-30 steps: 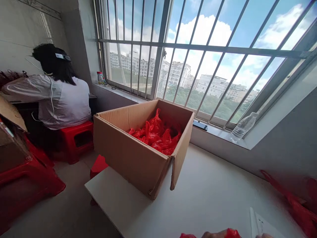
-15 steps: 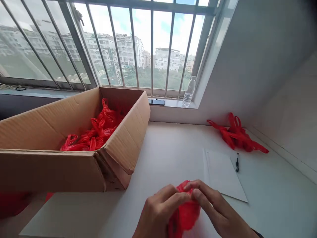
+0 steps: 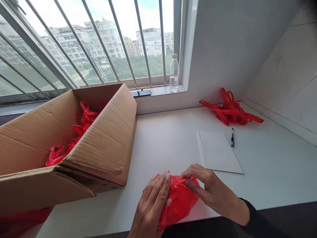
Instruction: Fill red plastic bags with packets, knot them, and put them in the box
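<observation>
A red plastic bag (image 3: pixel 180 201), bunched and bulging, is at the front edge of the white table, between my two hands. My left hand (image 3: pixel 151 205) lies over its left side, fingers long and close together, the thumb tip pressing into the plastic. With thumb and forefinger, my right hand (image 3: pixel 205 185) pinches the gathered top of the bag. What the bag contains, if anything, is hidden. To the left, an open cardboard box (image 3: pixel 104 132) holds several knotted red plastic bags (image 3: pixel 86 115).
A heap of red plastic bags (image 3: pixel 231 110) lies against the wall at the back right. Nearer are a white booklet (image 3: pixel 220 152) and a black pen (image 3: pixel 232 137). On the windowsill, a clear bottle (image 3: pixel 174 74) stands near a phone (image 3: pixel 142 93).
My view has turned to the right and down. My left hand has gone from a pinch to lying flatter over the bag, and more of the bag shows, spread wider.
</observation>
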Demonstrator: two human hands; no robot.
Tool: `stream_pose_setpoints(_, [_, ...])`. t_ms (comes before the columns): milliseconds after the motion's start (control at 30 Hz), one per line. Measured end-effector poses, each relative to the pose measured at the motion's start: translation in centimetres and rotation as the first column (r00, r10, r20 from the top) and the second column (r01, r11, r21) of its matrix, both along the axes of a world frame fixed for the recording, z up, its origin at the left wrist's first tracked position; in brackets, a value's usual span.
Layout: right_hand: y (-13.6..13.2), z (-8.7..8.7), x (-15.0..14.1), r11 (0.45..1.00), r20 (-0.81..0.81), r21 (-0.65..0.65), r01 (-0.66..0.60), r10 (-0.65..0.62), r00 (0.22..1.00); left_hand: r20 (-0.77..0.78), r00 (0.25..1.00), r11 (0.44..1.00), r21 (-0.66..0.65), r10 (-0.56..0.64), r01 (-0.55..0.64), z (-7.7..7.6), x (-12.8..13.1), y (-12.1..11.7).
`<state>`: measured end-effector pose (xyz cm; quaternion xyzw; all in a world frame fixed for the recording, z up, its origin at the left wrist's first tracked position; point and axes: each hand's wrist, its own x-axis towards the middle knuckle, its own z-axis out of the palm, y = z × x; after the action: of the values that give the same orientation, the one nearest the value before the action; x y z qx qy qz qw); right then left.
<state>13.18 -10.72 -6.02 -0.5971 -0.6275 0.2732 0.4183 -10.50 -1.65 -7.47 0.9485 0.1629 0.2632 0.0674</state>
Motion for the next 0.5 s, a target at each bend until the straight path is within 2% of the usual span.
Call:
stream_pose_setpoints(100, [-0.8, -2.0, 2.3, 0.987, 0.092, -0.039, 0.158, -0.154, 0.984, 0.015, 0.988, 0.988, -0.046, 0.151, -0.150, -3.0, -2.6, -0.3])
stream_pose_setpoints(200, [-1.7, -4.2, 3.4, 0.950, 0.103, -0.139, 0.280, -0.267, 0.958, 0.032, 0.945, 0.939, -0.130, 0.325, -0.319, -5.2, -4.3, -1.0])
stream_pose_setpoints(267, [-2.0, -5.0, 2.7, 0.925, 0.061, -0.169, 0.340, -0.334, 0.941, 0.030, 0.933, 0.921, -0.171, 0.360, -0.350, -5.6, -4.0, -1.8])
stream_pose_setpoints(367, [-2.0, -5.3, 0.0, 0.894, -0.027, -0.100, 0.436, -0.441, 0.897, 0.018, 0.950, 0.939, -0.161, 0.311, -0.305, -4.9, -1.6, -3.0])
stream_pose_setpoints(433, [-1.7, -5.8, -2.4, 0.908, -0.044, -0.011, 0.419, -0.419, 0.907, -0.060, 0.966, 0.960, -0.114, 0.250, -0.255, -4.7, 0.2, -3.4])
stream_pose_setpoints(500, [-1.4, -7.0, -4.3, 0.942, 0.017, 0.050, 0.332, -0.334, 0.943, -0.171, 0.953, 0.962, -0.068, 0.251, -0.265, -5.3, 1.5, -3.5])
